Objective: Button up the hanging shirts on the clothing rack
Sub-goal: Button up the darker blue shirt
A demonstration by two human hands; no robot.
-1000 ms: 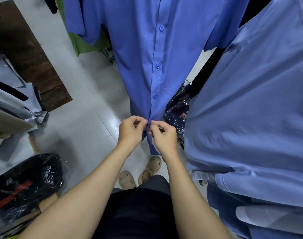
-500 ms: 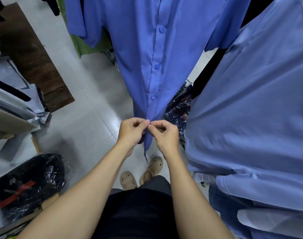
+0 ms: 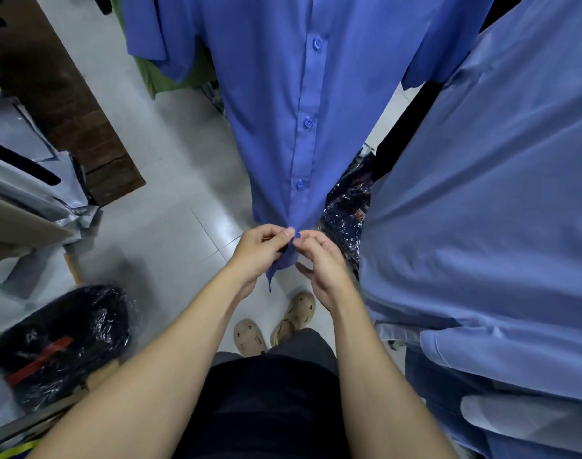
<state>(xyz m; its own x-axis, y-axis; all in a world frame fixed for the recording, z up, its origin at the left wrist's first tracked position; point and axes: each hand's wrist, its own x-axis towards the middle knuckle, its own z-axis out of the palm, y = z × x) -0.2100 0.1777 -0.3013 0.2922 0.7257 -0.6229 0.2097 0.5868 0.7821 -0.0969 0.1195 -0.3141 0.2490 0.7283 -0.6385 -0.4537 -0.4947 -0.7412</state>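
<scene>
A: Fingers [image 3: 284, 234] of both hands pinching the hem of the blue shirt [image 3: 283, 104], hanging center on the rack.
B: Which grips what?
A: Left hand [image 3: 261, 251] placket edge, right hand [image 3: 322, 263] thumb and forefinger at bottom button [image 3: 297, 234].

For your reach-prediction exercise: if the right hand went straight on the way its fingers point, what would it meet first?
Probably the bottom blue button at the hem of the hanging blue shirt; the right hand already pinches there, opposite the left hand.
</scene>
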